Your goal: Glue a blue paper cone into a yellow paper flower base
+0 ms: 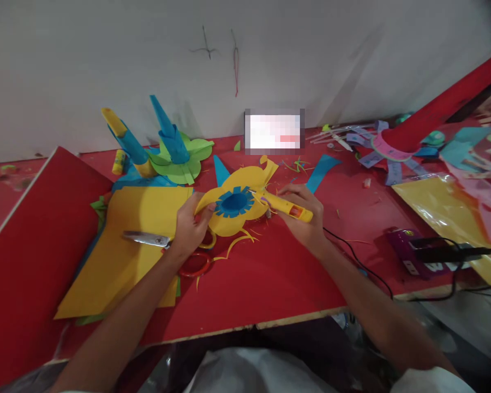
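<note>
The yellow paper flower (229, 225) is held over the middle of the red table (265, 289), its open centre facing up towards the person; its longer axis runs from the left hand (191, 228) away to the upper right, where a narrow petal tip curls. The left hand pinches its left edge, while the right hand (307, 221) grips a yellow glue gun (287, 206), nozzle pointing left at the blue fringed ring (234, 202); the two hands are apart. Scissors (146, 238) lie partly hidden under the left wrist, their blades over yellow sheets (114, 267), and curled yellow trimmings (240, 239) lie close by. Behind stand a green paper flower (180, 172) and, to the right, a blue strip (321, 171). The held flower has broad rounded petals, and its ring is cut into short tabs spread flat around a dark hollow.
</note>
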Demonstrator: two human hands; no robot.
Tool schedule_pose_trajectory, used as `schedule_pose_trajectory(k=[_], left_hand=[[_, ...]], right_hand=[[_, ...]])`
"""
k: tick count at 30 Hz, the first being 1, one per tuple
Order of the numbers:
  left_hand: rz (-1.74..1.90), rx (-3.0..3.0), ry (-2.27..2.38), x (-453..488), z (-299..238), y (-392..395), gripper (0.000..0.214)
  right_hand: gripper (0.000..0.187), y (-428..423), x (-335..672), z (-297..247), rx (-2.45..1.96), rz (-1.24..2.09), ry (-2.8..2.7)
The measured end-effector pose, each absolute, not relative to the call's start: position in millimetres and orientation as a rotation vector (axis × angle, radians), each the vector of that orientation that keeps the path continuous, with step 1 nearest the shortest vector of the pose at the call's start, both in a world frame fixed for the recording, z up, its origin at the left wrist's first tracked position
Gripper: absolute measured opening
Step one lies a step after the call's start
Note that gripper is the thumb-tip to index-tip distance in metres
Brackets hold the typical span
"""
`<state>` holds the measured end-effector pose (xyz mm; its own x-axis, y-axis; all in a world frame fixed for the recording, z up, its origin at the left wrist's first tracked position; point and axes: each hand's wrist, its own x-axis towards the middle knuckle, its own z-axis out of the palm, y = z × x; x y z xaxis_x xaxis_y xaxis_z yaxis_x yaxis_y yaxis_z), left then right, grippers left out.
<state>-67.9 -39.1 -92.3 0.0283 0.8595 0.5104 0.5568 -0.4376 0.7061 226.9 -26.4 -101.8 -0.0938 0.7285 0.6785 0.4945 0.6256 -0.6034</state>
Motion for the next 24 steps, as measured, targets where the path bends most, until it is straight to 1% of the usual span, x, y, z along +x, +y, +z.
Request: schedule_pose_trajectory(k=[6, 11, 17, 24], left_hand=[[1.378, 1.936, 1.474, -68.3, -94.9, -39.0, 0.039], [1.366, 1.999, 1.413, -68.5, -93.1, -40.2, 0.031], [1.347, 2.017, 1.399, -65.9, -88.6, -41.1, 0.035], [1.356, 2.015, 1.37, -66.1, -88.4, -41.9, 0.029]], right_hand=[[0.002, -27.3, 229.1, -99.9, -1.03, 0.163, -1.785], [0.003, -30.7, 228.8, -98.6, -1.003, 0.235, -1.813], [0.005, -32.2, 223.3, -99.5, -0.969, 0.303, -1.802], [0.002, -32.1, 220.7, -101.1, -0.983, 0.279, -1.753]])
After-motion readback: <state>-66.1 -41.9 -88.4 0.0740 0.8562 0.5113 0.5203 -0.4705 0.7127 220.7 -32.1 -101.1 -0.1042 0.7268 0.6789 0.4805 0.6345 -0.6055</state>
